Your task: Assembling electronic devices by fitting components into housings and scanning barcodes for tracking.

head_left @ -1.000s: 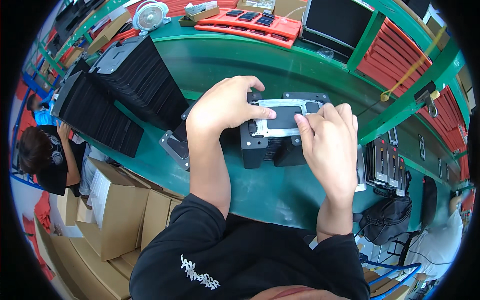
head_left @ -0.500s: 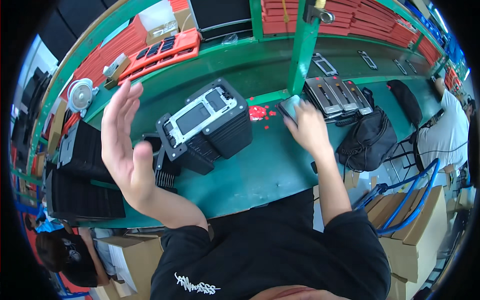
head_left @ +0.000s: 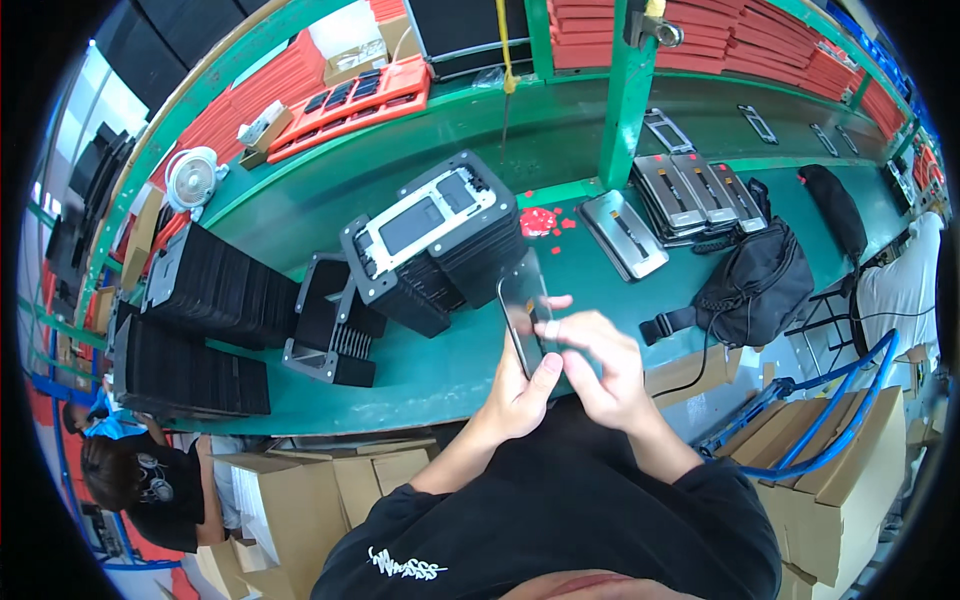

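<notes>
Upright in my left hand [head_left: 518, 392] is a phone screen [head_left: 522, 305], a thin, glossy panel with a dark rim. The fingers of my right hand [head_left: 603, 372] reach across its face, blurred by motion. Whether they pinch anything is unclear. Beyond my hands, small red pieces [head_left: 540, 222] lie scattered on the green bench. To their right rests a short pile of similar screens [head_left: 622, 238], each grey with a dark strip. A black frame fixture with a silver phone-shaped plate [head_left: 418, 228] sits atop stacked black frames, left of the screen in my hand.
Tall stacks of black frames [head_left: 215, 290] fill the bench's left side. More grey screens [head_left: 690, 195] and a black bag [head_left: 755, 280] are on the right. A green post [head_left: 628, 110] rises at the back edge. Cardboard boxes [head_left: 840, 480] flank me, and other people are at both sides.
My left hand has come down from its raised position on the left and now holds a phone screen. My right hand has left the pile and moved toward me, beside it.
</notes>
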Available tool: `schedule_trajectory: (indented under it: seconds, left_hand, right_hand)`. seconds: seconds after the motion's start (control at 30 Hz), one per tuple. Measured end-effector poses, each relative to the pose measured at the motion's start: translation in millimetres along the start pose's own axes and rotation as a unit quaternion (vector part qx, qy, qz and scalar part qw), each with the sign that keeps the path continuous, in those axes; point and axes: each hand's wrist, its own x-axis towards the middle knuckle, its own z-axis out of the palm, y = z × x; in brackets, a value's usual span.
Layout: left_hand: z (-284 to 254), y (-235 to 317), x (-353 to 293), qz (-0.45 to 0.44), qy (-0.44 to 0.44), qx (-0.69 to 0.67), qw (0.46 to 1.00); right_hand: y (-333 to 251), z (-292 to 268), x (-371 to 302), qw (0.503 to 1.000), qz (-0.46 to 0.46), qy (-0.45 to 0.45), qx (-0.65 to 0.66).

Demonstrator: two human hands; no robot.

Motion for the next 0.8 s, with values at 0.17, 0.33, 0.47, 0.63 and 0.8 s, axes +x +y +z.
schedule_trajectory:
  seconds: [0.17,0.33,0.47,0.63,0.8]
  left_hand:
    - [-12,16,-3,0.015,-0.047,0.084,0.995]
    - [-44,15,-13,0.004,0.005,-0.025,1.000]
    - [-74,69,-2,-0.049,-0.024,-0.230,0.972]
    - [-90,126,32,0.009,0.048,-0.068,0.996]
    - [-112,155,61,0.084,0.126,0.324,0.934]
  right_hand:
    - [7,13,27,0.993,0.063,0.042,0.094]
    - [4,19,47,0.985,-0.030,-0.158,0.059]
    - [-27,2,100,0.886,-0.109,-0.448,-0.055]
    - [-62,-10,158,0.881,-0.157,-0.438,-0.084]
    - [-46,-21,187,0.939,-0.079,-0.311,-0.125]
